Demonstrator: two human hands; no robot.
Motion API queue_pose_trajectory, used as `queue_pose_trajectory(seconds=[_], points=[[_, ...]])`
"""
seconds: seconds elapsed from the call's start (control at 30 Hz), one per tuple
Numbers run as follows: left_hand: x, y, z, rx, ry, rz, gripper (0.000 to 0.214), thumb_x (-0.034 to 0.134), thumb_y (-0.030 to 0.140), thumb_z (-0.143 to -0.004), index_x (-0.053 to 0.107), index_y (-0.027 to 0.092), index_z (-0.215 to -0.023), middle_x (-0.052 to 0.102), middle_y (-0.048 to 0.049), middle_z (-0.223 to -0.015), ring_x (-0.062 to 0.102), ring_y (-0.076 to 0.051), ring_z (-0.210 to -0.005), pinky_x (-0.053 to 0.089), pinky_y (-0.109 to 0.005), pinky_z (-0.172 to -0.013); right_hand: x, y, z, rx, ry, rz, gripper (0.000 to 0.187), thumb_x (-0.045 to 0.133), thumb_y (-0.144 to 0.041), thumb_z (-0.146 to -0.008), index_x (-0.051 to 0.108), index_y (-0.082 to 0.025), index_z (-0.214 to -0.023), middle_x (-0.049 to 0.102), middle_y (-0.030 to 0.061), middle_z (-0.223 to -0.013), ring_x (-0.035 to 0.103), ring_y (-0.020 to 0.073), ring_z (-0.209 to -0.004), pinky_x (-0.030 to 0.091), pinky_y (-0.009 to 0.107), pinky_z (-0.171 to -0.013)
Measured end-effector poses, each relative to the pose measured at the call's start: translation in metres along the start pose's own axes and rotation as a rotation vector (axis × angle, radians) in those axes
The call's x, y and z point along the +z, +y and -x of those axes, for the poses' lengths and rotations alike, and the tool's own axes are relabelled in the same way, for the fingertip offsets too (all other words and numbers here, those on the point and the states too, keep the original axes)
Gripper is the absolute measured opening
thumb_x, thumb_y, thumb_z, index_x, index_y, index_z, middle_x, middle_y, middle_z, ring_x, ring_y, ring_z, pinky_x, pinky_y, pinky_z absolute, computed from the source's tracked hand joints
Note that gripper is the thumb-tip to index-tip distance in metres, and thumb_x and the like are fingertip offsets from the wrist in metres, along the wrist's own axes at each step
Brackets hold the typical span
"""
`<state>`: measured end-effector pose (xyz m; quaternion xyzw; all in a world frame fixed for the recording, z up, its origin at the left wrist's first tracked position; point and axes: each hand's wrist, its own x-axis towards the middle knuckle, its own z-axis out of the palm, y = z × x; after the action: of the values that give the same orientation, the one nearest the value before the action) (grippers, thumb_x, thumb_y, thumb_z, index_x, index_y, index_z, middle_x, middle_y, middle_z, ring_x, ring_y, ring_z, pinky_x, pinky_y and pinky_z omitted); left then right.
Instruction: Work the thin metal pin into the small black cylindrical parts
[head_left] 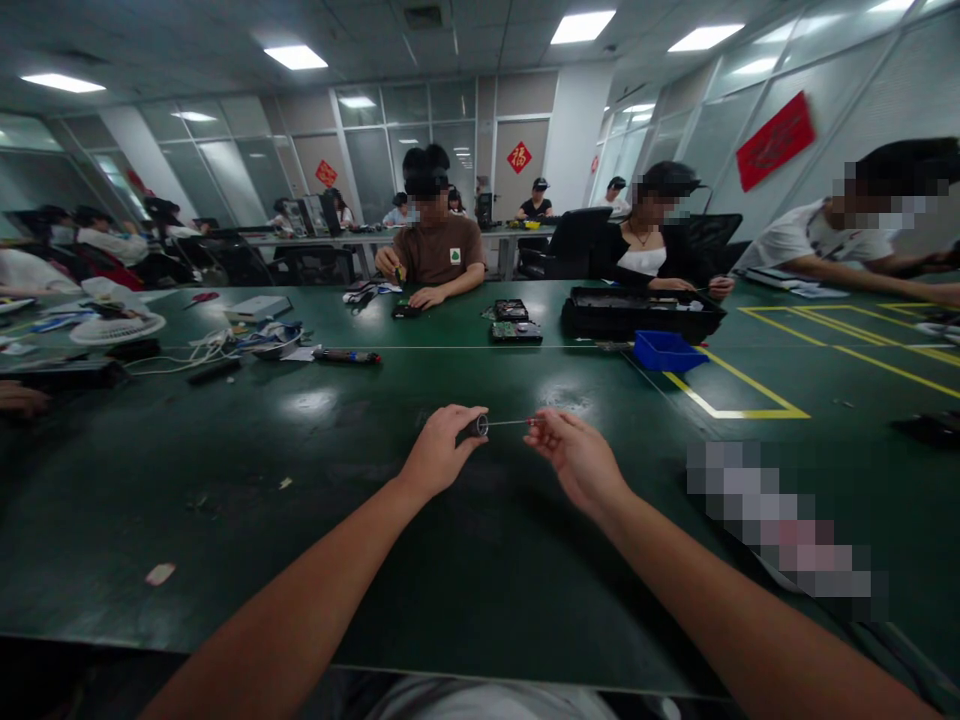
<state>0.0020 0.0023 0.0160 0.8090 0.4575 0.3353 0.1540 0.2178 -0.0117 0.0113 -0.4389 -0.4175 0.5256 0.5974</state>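
Observation:
My left hand is closed round a dark cylindrical part, whose round, light-rimmed end faces right. Between the fingertips of my right hand is a slim screwdriver with a thin metal shaft and a bit of red at the handle. Its shaft points left, and the tip meets the round end of the cylinder; whether it reaches inside is too small to tell. Most of the cylinder is hidden by my left fingers. Both hands are above the green table.
Ahead lie circuit-board devices, a black housing and a blue bin. To the left are a dark stick-like tool, cables and a white fan grille. A pixelated object lies right; co-workers sit across.

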Motion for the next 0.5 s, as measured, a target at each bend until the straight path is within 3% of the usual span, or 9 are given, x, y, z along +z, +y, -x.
queue_pose_trajectory(seconds=[0.07,0.17,0.5], points=[[0.001,-0.002,-0.001,-0.019,-0.022,-0.019,0.040,0.065,0.024,-0.089,0.061,0.025,-0.129,0.065,-0.0062,-0.120,0.056,-0.024,-0.114,0.042,-0.043,-0.102,-0.003,0.002,-0.004,0.059,0.051,-0.060,0.023,0.069,-0.044,-0.078,0.063,-0.022,-0.079,0.062,0.0040,-0.074,0.059,0.0187,-0.066,0.055,0.040,-0.075],[0.005,-0.009,0.000,-0.050,-0.067,-0.018,0.041,0.067,0.026,-0.088,0.061,0.025,-0.129,0.065,-0.0067,-0.120,0.056,-0.025,-0.113,0.042,-0.044,-0.100,-0.006,0.003,-0.006,0.012,0.139,-0.005,0.026,0.072,-0.047,-0.075,0.063,-0.023,-0.077,0.062,0.0038,-0.072,0.057,0.0185,-0.064,0.056,0.039,-0.070],[0.005,-0.010,0.001,0.011,-0.065,-0.034,0.039,0.068,0.024,-0.088,0.063,0.027,-0.126,0.066,-0.0055,-0.117,0.057,-0.025,-0.110,0.042,-0.043,-0.098,0.000,-0.001,0.001,-0.121,0.114,0.126,0.033,0.070,-0.053,-0.077,0.065,-0.021,-0.083,0.064,0.0015,-0.074,0.056,0.0162,-0.066,0.050,0.032,-0.065]])
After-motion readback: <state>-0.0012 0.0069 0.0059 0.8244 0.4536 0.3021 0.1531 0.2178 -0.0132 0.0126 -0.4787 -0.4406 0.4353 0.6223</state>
